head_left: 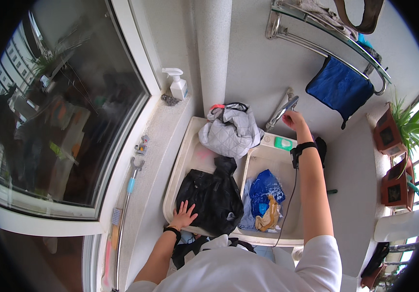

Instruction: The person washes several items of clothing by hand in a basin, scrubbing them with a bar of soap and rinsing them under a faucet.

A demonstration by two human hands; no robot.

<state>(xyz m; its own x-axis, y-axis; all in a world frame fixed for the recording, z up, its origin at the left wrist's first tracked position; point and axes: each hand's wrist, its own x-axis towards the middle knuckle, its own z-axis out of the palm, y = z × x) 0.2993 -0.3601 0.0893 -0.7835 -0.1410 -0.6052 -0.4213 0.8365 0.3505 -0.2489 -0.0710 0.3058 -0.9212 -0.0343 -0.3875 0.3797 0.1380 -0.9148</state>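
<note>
My left hand [184,216] lies flat with spread fingers on the left edge of a bunched black garment [209,197]. That garment is on the left side of a cream laundry sink [177,160]. Beyond it sits a crumpled grey quilted cloth [231,127]. My right hand [293,119] is raised with curled fingers beside the chrome faucet [282,111]; whether it touches the lever is unclear. In the right basin lie a shiny blue cloth [266,189], a tan cloth [269,216] and a pale blue cloth [246,215]. A green soap dish [283,143] holds something white on the sink's back ledge.
A white spray bottle [178,85] and a metal pole [123,222] occupy the left ledge beside the glass window [81,109]. A glass shelf [335,31] with a hanging blue cloth [341,85] is on the wall. Potted plants [390,137] line the right side. A cable [292,199] hangs from my right wristband.
</note>
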